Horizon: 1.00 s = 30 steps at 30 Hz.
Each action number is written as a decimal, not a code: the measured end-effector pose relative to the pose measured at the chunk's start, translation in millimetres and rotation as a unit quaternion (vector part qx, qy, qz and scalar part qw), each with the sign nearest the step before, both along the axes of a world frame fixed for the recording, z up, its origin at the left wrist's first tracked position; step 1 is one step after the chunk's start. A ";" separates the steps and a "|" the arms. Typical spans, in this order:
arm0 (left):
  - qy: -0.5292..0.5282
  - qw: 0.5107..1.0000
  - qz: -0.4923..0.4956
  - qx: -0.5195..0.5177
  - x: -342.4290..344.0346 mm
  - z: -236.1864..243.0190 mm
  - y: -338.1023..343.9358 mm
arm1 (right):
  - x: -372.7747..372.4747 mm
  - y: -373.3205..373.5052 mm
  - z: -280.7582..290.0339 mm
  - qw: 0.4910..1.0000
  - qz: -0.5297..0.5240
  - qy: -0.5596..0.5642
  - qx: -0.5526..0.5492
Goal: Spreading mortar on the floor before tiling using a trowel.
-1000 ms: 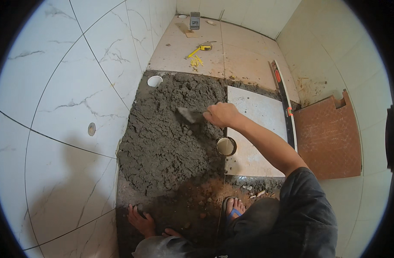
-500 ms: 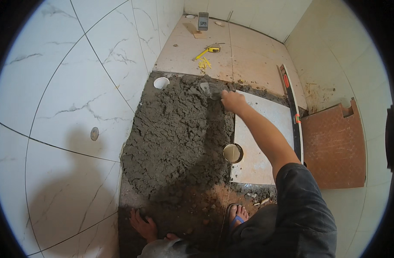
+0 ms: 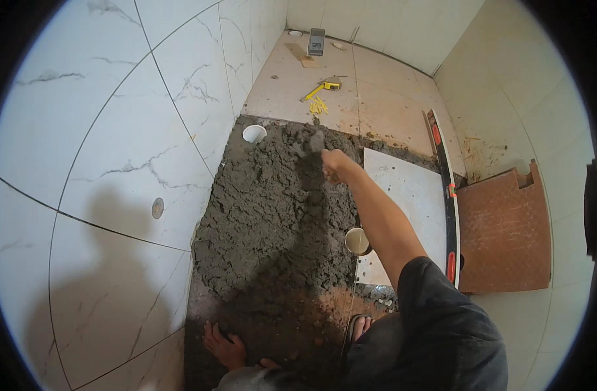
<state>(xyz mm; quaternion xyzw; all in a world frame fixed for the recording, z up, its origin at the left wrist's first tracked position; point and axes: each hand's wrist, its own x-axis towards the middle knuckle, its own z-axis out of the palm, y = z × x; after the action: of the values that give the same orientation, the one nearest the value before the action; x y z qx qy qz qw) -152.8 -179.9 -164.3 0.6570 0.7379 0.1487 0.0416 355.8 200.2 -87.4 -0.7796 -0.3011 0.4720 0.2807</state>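
My right hand (image 3: 334, 166) is closed on a trowel, whose mortar-smeared blade (image 3: 317, 139) is over the upper part of the rough grey mortar bed (image 3: 253, 221). To its left, a white pipe opening (image 3: 254, 133) sits in the mortar. My left hand (image 3: 223, 344) rests with fingers spread on the dark, dirty floor below the bed. A pale tile (image 3: 403, 195) lies right of the mortar, partly behind my right forearm, with a round pipe opening (image 3: 356, 240) at its left edge.
A long spirit level (image 3: 450, 215) lies along the tile's right side. A brown board (image 3: 504, 228) leans by the right wall. Beyond the mortar are a yellow tape measure (image 3: 331, 86), yellow pieces (image 3: 317, 106) and a phone (image 3: 316, 42). A marble-look tiled wall (image 3: 122, 117) borders the left.
My right hand with the trowel first went up along the mortar, then shifted slightly left, the blade now pointing away from me. My left hand stays on the floor, slightly lower and rightward in view.
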 end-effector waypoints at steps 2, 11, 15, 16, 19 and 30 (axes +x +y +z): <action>-0.007 1.000 -0.019 0.009 3.5 -5.3 10.6 | -3.2 -11.3 31.2 0.998 -0.016 0.000 -0.066; -0.021 0.999 -0.033 0.001 5.2 -7.1 17.6 | -17.2 -50.5 70.0 0.717 0.451 -0.527 0.068; -0.032 0.999 -0.021 -0.001 7.7 -7.6 19.1 | 13.0 -10.1 28.9 0.762 0.370 -0.531 0.029; -0.033 0.999 -0.024 -0.001 8.0 -6.9 21.5 | 14.1 -1.5 23.0 0.761 0.373 -0.530 0.026; -0.041 0.999 -0.028 0.000 8.4 -6.1 17.7 | 14.7 29.5 24.4 0.781 0.307 -0.540 0.055; -0.048 0.998 -0.034 -0.010 9.2 -2.3 24.4 | 104.4 59.2 31.6 0.948 0.271 -0.169 -0.015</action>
<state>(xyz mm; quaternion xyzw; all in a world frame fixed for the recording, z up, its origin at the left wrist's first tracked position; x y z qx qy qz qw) -143.6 -155.5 -166.6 0.6737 0.7134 0.1712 0.0883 460.2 259.4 -55.8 -0.7412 -0.5368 0.3961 0.0752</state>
